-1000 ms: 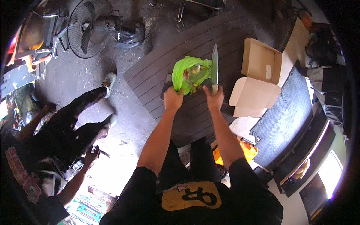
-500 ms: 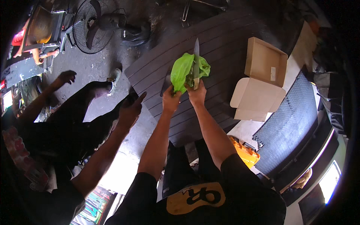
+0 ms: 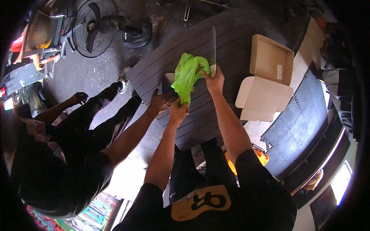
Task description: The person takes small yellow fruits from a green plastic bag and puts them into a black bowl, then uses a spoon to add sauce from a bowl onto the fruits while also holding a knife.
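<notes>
L hand [image 3: 178, 112] is clenching tail of green bag [image 3: 189, 73], R hand [image 3: 215, 81] is gripping knife [image 3: 214, 44] just beside it, bag sitting over table [image 3: 237, 46], in from near-L edge, apparently bunched, not yet let go.

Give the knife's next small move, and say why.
I'd probably ease the knife rightward, away from the green plastic bag: the right hand holds it close beside the bag, and a co-worker's hand is beside the left hand.
</notes>
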{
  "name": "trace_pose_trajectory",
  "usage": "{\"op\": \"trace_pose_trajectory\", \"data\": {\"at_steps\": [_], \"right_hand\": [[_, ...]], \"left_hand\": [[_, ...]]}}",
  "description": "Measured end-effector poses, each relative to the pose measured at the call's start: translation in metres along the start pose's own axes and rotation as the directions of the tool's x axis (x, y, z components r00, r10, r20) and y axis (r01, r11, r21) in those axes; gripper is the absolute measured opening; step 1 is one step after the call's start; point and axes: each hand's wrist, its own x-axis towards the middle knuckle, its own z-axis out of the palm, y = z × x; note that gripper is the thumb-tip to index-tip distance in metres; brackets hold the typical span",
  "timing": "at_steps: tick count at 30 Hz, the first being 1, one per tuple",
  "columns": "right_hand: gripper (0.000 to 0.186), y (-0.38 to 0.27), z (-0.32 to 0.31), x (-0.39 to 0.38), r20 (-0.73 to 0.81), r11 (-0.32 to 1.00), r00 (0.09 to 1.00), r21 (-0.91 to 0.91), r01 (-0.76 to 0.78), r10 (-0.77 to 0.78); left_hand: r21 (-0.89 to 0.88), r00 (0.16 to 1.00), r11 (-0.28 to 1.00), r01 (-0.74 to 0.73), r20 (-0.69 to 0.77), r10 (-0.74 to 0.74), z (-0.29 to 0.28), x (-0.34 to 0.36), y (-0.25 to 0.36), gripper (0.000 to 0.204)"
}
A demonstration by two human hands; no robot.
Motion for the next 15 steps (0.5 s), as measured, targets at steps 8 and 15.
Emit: {"op": "trace_pose_trajectory", "data": {"at_steps": [8,15], "right_hand": [[0.032,0.021,-0.066,-0.015,0.081,0.938,0.955,0.180,-0.295,0.285],[0.029,-0.074,-0.140,-0.027,0.305,0.970,0.931,0.072,-0.232,0.200]], "left_hand": [[-0.099,0.969,0.970,0.221,0.138,-0.206,0.010,-0.062,0.052,0.013],[-0.192,0.980,0.969,0.153,0.153,-0.124,-0.024,-0.107,0.081,0.017]]}}
